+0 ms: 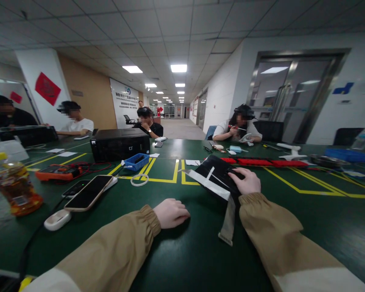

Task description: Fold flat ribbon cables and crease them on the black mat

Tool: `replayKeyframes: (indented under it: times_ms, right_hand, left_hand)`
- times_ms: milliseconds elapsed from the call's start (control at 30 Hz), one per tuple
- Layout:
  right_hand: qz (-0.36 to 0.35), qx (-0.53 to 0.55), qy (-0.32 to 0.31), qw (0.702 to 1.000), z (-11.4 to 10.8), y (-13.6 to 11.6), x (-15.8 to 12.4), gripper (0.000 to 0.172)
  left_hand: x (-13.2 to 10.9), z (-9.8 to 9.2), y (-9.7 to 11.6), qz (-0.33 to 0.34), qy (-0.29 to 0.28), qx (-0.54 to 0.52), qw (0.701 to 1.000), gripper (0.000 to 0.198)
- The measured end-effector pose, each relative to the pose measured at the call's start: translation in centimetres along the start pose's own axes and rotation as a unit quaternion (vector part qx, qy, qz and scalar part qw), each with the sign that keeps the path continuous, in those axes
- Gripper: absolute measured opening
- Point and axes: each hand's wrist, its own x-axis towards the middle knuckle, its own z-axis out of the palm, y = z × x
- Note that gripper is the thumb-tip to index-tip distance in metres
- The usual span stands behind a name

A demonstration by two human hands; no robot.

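Note:
My left hand (170, 212) rests on the dark green table (185, 251), fingers curled into a loose fist with nothing visible in it. My right hand (245, 181) lies on a flat black device (217, 173) with white strips across it, fingers bent and pressing its top. A grey ribbon strap (229, 221) hangs from the device toward me. Both arms wear tan sleeves.
To the left lie a phone (89, 192), a white charger (57, 219), an orange meter (58, 172) and an amber bottle (14, 183). A black box (120, 144), a blue tray (136, 161) and a tape ring (139, 179) sit ahead. Several seated people work around the table.

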Motion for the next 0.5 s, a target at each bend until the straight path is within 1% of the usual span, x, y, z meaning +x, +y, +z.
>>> replayKeyframes:
  times_ms: [100, 133, 167, 200, 267, 333, 400, 433, 467, 500]
  right_hand:
    - [0.074, -0.023, 0.036, 0.996, -1.8, 3.1, 1.3, 0.03]
    - [0.103, -0.035, 0.042, 0.993, -2.6, 4.3, 1.7, 0.032]
    - [0.136, -0.047, 0.035, 0.989, -3.4, 5.6, 2.0, 0.034]
    - [0.183, -0.063, 0.032, 0.981, -4.1, 6.9, 2.3, 0.035]
    - [0.288, -0.089, 0.027, 0.953, -5.6, 9.9, 2.8, 0.037]
    - [0.363, -0.115, 0.065, 0.922, -7.0, 13.2, 3.0, 0.036]
    - [0.383, -0.13, 0.136, 0.904, -8.2, 17.0, 2.8, 0.029]
    - [0.386, -0.127, 0.161, 0.9, -8.7, 18.9, 2.5, 0.026]
    - [0.37, -0.125, 0.176, 0.904, -9.3, 20.8, 2.1, 0.029]
    - [0.35, -0.13, 0.21, 0.904, -9.8, 22.6, 1.6, 0.035]
  left_hand:
    - [0.0, 0.1, 0.0, -0.005, 0.0, -0.002, 1.0, 0.018]
    - [0.0, 0.1, 0.0, -0.007, 0.0, -0.003, 1.0, 0.019]
    - [0.0, 0.1, 0.0, -0.009, -0.001, -0.003, 1.0, 0.019]
    - [0.0, 0.1, 0.0, -0.011, -0.001, -0.004, 1.0, 0.019]
    - [0.0, 0.2, 0.0, -0.014, -0.001, -0.004, 1.0, 0.019]
    - [0.1, 0.2, 0.0, -0.016, 0.0, -0.004, 1.0, 0.019]
    - [0.1, 0.3, -0.1, -0.016, 0.003, -0.004, 1.0, 0.02]
    - [0.1, 0.3, -0.1, -0.016, 0.004, -0.004, 1.0, 0.02]
    - [0.1, 0.3, -0.1, -0.016, 0.006, -0.005, 1.0, 0.02]
    - [0.0, 0.3, -0.1, -0.016, 0.006, -0.005, 1.0, 0.02]
